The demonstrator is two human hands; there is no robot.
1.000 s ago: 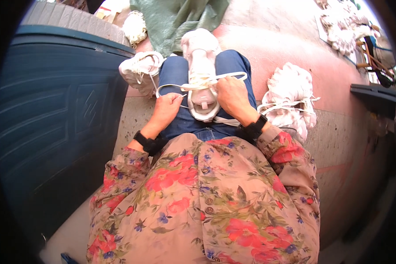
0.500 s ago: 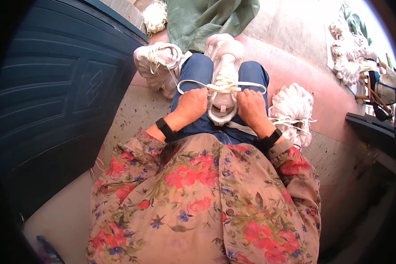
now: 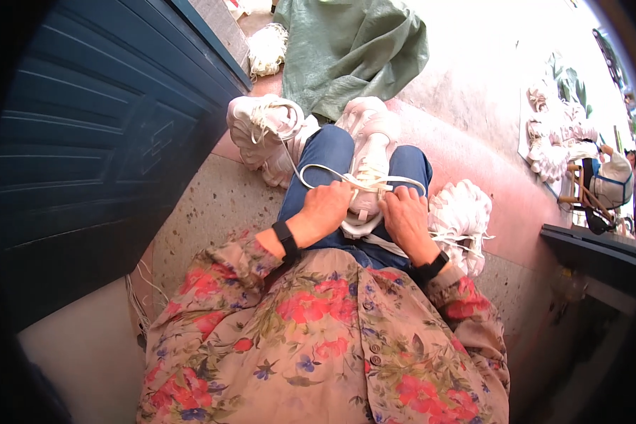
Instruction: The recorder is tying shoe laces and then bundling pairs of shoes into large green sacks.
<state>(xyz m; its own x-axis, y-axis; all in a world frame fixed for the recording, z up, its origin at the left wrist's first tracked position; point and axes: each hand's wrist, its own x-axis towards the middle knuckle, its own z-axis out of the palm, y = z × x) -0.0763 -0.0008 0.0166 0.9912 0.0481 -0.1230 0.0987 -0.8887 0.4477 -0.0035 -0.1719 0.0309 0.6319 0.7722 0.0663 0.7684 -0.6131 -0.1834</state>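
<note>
A pale pinkish-white sneaker (image 3: 374, 147) rests between my knees, its heel toward me. Across its tongue a cream shoelace (image 3: 405, 179) makes a loop out to each side and crosses in the middle. My left hand (image 3: 329, 209) is closed, pinching the lace just left of the crossing. On the right side my right hand (image 3: 405, 220) pinches the lace close to the shoe's collar, its fingertips partly hidden. A lace end trails left toward a stack of similar sneakers (image 3: 267, 126) beside my left knee.
More pale sneakers (image 3: 461, 212) are stacked by my right knee. A green cloth (image 3: 350, 53) lies ahead, with a bundle of cream laces (image 3: 268, 49) beside it. A dark blue panelled door (image 3: 113, 134) stands at left. Further shoes (image 3: 555, 134) are piled at far right.
Both hands have come closer together at the lace crossing, and the side loops look slacker. The whole view has shifted, so the shoe sits lower in it.
</note>
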